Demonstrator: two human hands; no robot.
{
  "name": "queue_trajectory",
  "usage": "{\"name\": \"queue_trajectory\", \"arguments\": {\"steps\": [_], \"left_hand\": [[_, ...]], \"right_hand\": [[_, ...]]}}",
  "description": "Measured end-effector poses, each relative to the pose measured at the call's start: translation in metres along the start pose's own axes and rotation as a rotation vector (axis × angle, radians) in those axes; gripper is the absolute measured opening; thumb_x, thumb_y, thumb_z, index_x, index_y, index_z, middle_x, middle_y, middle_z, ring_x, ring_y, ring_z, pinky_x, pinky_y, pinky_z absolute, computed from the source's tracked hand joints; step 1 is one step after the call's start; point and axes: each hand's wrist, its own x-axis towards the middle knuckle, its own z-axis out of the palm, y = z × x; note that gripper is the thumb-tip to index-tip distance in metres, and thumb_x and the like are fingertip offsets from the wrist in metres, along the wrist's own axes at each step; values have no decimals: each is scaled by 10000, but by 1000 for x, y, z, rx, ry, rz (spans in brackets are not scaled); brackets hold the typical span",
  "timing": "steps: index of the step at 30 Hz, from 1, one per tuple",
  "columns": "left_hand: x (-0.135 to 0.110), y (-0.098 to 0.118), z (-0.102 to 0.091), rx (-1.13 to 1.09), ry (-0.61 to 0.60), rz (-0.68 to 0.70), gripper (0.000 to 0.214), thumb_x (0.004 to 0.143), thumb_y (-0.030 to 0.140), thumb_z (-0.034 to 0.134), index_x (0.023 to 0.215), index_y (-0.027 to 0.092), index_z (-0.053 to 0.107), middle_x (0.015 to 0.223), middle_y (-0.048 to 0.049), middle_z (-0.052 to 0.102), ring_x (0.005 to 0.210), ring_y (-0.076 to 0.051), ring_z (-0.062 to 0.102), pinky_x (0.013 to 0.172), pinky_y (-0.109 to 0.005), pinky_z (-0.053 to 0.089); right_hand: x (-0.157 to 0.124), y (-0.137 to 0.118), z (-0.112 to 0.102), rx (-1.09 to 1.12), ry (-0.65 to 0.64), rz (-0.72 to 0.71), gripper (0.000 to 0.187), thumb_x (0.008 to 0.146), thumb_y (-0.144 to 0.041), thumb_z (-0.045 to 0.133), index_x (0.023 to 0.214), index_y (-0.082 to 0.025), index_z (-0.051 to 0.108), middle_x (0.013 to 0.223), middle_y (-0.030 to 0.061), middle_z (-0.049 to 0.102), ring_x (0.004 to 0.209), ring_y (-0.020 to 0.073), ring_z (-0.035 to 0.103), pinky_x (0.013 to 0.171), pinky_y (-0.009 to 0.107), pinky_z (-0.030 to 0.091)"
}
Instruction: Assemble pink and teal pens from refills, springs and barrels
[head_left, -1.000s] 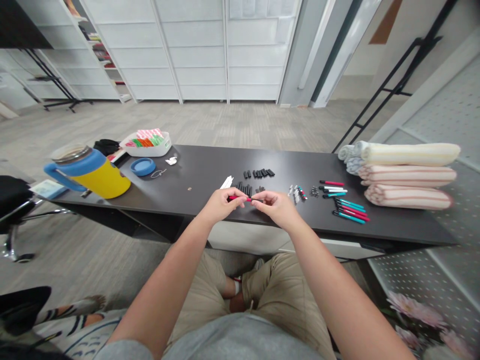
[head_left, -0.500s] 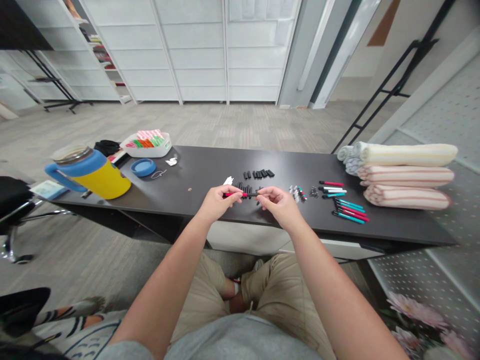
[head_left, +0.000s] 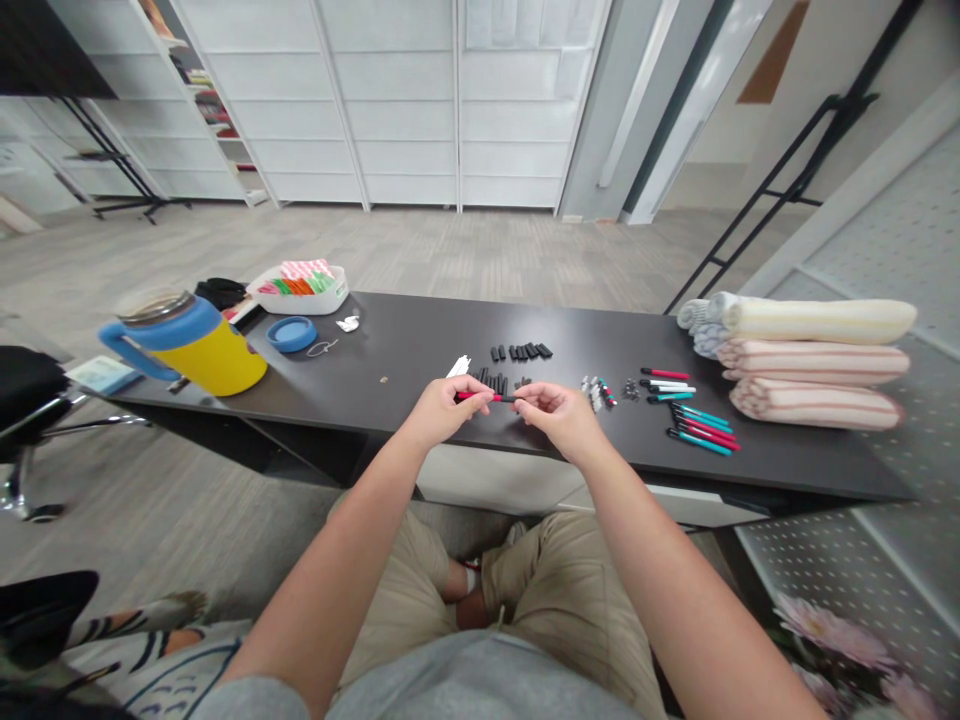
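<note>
Between my two hands lies a red pen (head_left: pixel 486 397) with a black end, held level above the front of the dark table (head_left: pixel 405 345). My left hand (head_left: pixel 448 405) pinches its red part, and the fingers of my right hand (head_left: pixel 556 412) close on the black end. Just behind the hands are black pen parts (head_left: pixel 491 381) in a row and some white sticks (head_left: pixel 459 367). Farther back sit several short black caps (head_left: pixel 521 352). Small coloured pieces (head_left: pixel 598 392) and tiny clear or metal bits (head_left: pixel 630 389) lie right of my right hand.
Red, white and teal pens (head_left: pixel 701 428) lie at the right, before rolled towels (head_left: pixel 817 355). At the left stand a yellow and blue jug (head_left: pixel 206 350), its blue lid (head_left: pixel 291 334) and a white basket (head_left: pixel 322 298) of colourful packets. Another person's leg (head_left: pixel 142 620) shows at lower left.
Both hands still hold the pen, which sits slightly lower in view. The whole scene has shifted a little rightward with the camera.
</note>
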Motion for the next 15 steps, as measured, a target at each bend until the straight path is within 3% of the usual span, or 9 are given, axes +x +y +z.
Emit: {"name": "queue_trajectory", "arguments": {"steps": [9, 15], "left_hand": [[0, 3, 1, 23, -6, -3, 315, 920, 474, 692, 977, 178, 785, 816, -50, 785, 643, -138, 625, 616, -235, 482], [2, 2, 2, -34, 33, 8, 322, 920, 474, 694, 993, 170, 771, 820, -50, 777, 612, -124, 585, 618, -239, 474]], "right_hand": [[-1, -2, -2, -155, -14, -36, 404, 803, -544, 791, 1002, -192, 788, 685, 6, 661, 599, 151, 549, 557, 283, 405], [-1, 0, 2, -111, 23, -78, 482, 838, -568, 763, 1147, -201, 711, 750, -2, 664, 599, 150, 571, 585, 288, 458]]}}
